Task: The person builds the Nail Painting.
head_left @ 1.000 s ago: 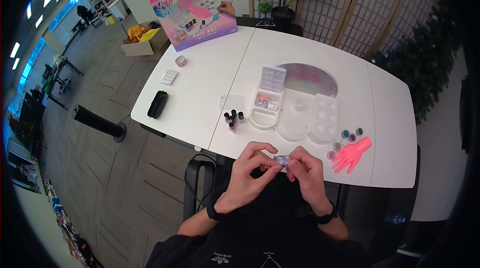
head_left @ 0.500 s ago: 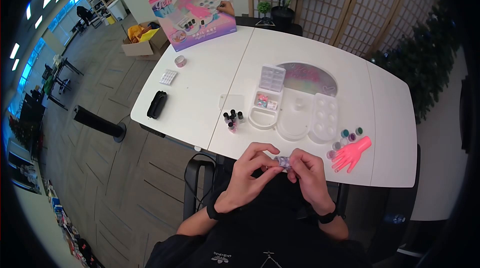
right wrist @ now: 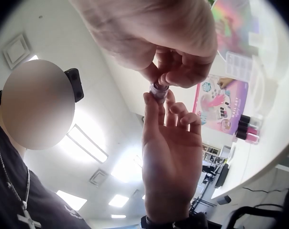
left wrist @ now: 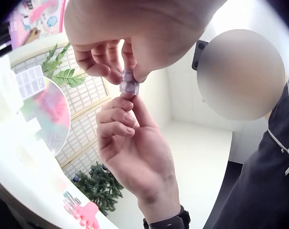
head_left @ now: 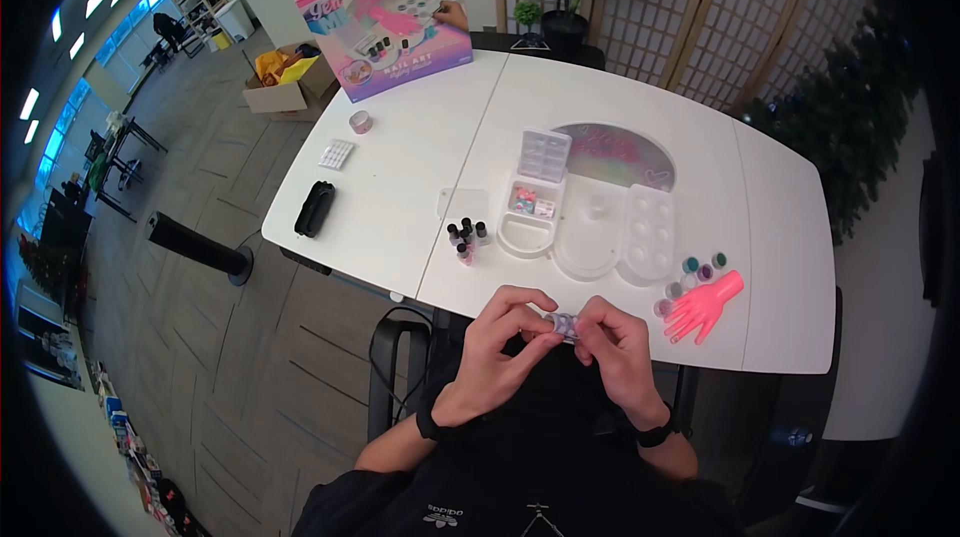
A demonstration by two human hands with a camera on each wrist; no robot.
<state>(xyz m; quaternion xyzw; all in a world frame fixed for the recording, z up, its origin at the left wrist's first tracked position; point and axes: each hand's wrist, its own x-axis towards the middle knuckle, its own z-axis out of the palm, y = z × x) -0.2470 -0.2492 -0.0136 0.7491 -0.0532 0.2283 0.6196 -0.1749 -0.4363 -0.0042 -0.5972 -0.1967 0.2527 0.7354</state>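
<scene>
In front of the person's chest, both hands hold a small translucent lavender piece with rounded, cell-like spots [head_left: 564, 326]; its exact kind cannot be told. My left hand [head_left: 506, 347] pinches its left end between thumb and fingers. At the right end, the thumb and index finger of my right hand [head_left: 617, 347] grip it. The left wrist view shows the lavender piece [left wrist: 129, 83] between the fingertips of both hands. From the right wrist, its upper end is partly covered by the right fingers [right wrist: 185, 71].
Ahead on the white table [head_left: 400, 137] stands a white tray set [head_left: 585, 262] with a rainbow mirror [head_left: 615, 152]. Several nail polish bottles [head_left: 466, 240] are left of it. A pink model hand [head_left: 708, 307] and small pots [head_left: 690, 265] lie right. A nail art box [head_left: 390, 32] stands behind.
The lavender piece has turned slightly between the fingers, and the right fingers have shifted a little on it. Both hands stay in about the same place.
</scene>
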